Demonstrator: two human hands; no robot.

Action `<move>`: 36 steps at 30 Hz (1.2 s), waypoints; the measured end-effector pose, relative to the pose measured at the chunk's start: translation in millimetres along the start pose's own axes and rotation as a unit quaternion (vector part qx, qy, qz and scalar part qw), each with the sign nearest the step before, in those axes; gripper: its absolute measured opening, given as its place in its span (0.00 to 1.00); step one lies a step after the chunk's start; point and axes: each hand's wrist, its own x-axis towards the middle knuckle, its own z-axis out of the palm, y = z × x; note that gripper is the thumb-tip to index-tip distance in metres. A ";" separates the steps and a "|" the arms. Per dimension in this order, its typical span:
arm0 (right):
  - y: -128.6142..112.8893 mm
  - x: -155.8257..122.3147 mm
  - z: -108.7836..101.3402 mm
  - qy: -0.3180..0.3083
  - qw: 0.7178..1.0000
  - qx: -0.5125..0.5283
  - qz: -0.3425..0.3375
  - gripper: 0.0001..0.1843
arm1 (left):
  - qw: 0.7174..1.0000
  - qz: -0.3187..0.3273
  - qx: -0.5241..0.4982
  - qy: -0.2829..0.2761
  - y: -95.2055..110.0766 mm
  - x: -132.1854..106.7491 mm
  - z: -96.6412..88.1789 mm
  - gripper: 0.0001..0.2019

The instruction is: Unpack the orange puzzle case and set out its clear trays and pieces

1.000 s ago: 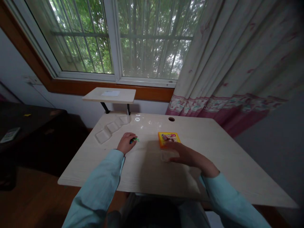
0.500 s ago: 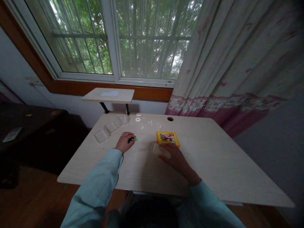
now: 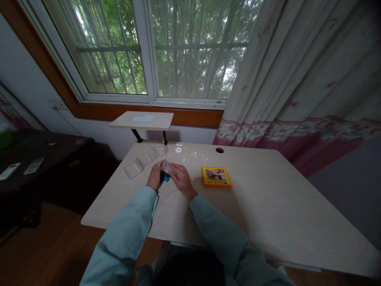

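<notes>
My left hand (image 3: 154, 177) is curled around a bunch of small blue, green and dark pieces (image 3: 164, 177), too small to name. Close against it, my right hand (image 3: 182, 179) grips a clear plastic container (image 3: 166, 166), tilted over the pieces. Fingers of both hands partly hide the container and the pieces. To the right of my hands, a yellow-and-orange box (image 3: 216, 177) with a printed picture lies flat on the table.
Several clear plastic trays (image 3: 133, 170) stand in a row at the table's left. Behind them is a small raised shelf (image 3: 143, 122) on black legs with a paper label. A round cable hole (image 3: 219, 150) sits near the back edge of the table (image 3: 268, 198).
My right hand has moved left from beside the yellow box to my left hand, bringing the clear container with it. The view has shifted slightly.
</notes>
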 end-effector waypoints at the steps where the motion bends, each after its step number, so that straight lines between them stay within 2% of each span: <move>1: 1.1 -2.3 0.8 -0.007 1.000 0.001 -0.019 0.19 | 1.000 0.009 -0.003 0.001 0.1 -0.4 -0.4 0.29; 3: 0.9 -5.2 -0.6 -0.017 0.999 -0.001 -0.040 0.19 | 1.000 0.025 -0.006 0.002 -0.8 -0.6 -0.4 0.28; 7: -3.7 -5.8 -9.0 -0.031 0.999 -0.023 -0.033 0.19 | 1.000 0.018 -0.020 -0.014 -3.4 1.2 -0.1 0.28; 13: -9.1 -5.4 -17.7 -0.041 0.996 -0.080 -0.011 0.16 | 0.986 -0.069 -0.147 -0.037 -0.3 2.6 -0.9 0.27; 17: -11.9 -5.9 -17.7 -0.066 0.993 -0.099 -0.009 0.16 | 0.980 -0.089 -0.178 -0.023 2.0 1.0 0.7 0.26; 25: -16.8 -3.6 -12.8 -0.073 0.980 -0.184 0.006 0.16 | 0.982 -0.093 -0.166 -0.006 1.1 -1.2 7.0 0.27; 31: -18.7 -6.2 -12.7 -0.050 0.986 -0.159 0.010 0.17 | 0.982 -0.089 -0.167 -0.023 3.8 1.0 5.5 0.28; 36: -10.3 -6.5 -13.1 -0.002 0.987 -0.154 0.041 0.18 | 0.989 -0.059 -0.131 -0.039 9.7 0.9 4.3 0.25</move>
